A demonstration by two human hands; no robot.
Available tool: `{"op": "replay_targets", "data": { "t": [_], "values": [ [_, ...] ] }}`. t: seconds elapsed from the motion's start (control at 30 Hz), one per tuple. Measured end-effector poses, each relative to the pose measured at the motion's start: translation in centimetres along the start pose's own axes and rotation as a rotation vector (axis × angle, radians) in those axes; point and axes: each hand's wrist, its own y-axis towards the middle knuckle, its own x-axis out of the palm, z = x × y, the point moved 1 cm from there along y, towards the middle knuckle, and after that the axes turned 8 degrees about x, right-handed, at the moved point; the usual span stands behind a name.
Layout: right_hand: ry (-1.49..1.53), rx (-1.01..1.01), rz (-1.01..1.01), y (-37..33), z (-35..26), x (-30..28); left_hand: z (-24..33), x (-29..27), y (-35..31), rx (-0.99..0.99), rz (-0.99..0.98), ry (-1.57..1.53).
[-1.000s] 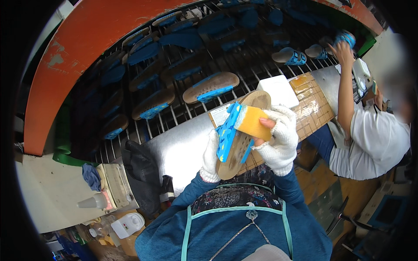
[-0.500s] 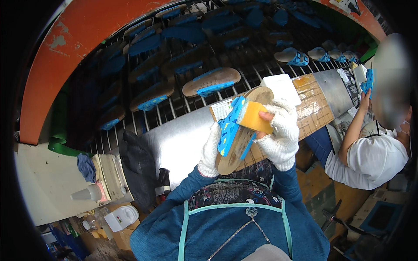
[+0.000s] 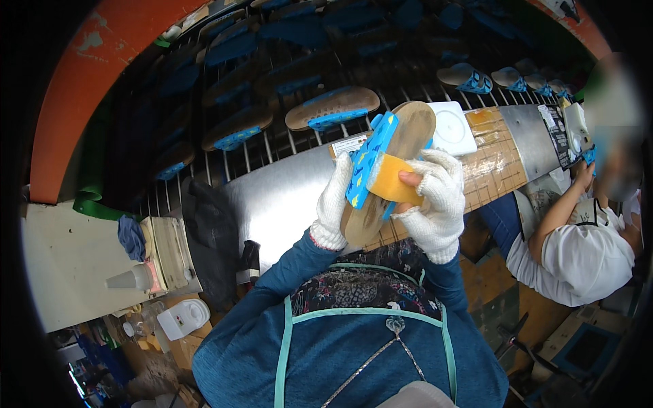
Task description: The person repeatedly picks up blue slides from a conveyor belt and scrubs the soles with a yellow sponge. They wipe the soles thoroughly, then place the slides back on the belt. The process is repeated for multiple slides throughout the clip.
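In front of me my left hand (image 3: 332,204), in a white knit glove, grips the side of a brown shoe last (image 3: 415,126). A wide blue strap (image 3: 371,158) with a yellow and dark pattern wraps the last, which stands tilted with its upper end leaning right. My right hand (image 3: 435,207), gloved with bare fingertips, pinches a yellow sponge (image 3: 396,179). The sponge's pale edge lies against the strap's lower right edge. The left fingers behind the last are partly hidden.
Behind is a rack of metal rollers carrying several strapped lasts (image 3: 332,109). A white dish (image 3: 452,129) sits on a taped cardboard board (image 3: 500,146) atop a metal ledge (image 3: 275,183). Black cloth (image 3: 211,245) hangs at left. A co-worker (image 3: 578,251) at right holds another blue strap piece.
The last has shifted up and turned more upright in my hands. Along the strap, the sponge now sits nearer its lower end. The co-worker's hand has lowered.
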Motion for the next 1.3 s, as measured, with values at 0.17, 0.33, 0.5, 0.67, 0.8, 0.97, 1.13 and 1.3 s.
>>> {"op": "replay_targets", "data": {
  "t": [0.17,0.33,0.5,0.67,0.8,0.97,1.13,1.3],
  "values": [
    [-0.005,-0.013,-0.006,-0.3,-0.2,-0.1,-0.3,0.7,1.6,-0.019,-0.024,-0.071],
    [0.007,-0.016,-0.012,-0.4,-0.4,-0.1,0.0,1.8,2.8,0.028,-0.067,0.021],
    [-0.009,-0.028,-0.039,-0.7,-0.8,-0.3,0.3,3.0,3.7,0.101,-0.056,0.045],
    [0.02,-0.082,-0.154,-1.0,-1.3,-0.4,1.1,3.1,3.5,0.122,-0.049,0.032],
    [0.236,-0.064,-0.028,0.2,0.1,-1.2,0.9,3.4,3.4,0.159,-0.089,-0.084],
    [0.021,0.12,0.126,0.4,1.4,0.1,0.7,3.2,3.2,0.297,0.003,-0.03],
    [0.308,0.267,0.083,-2.4,0.0,3.6,1.4,1.3,3.4,0.527,0.089,0.039],
    [0.447,0.393,-0.008,-4.0,-0.4,4.4,1.0,-0.4,3.6,0.866,0.23,0.413]
  ]
}}
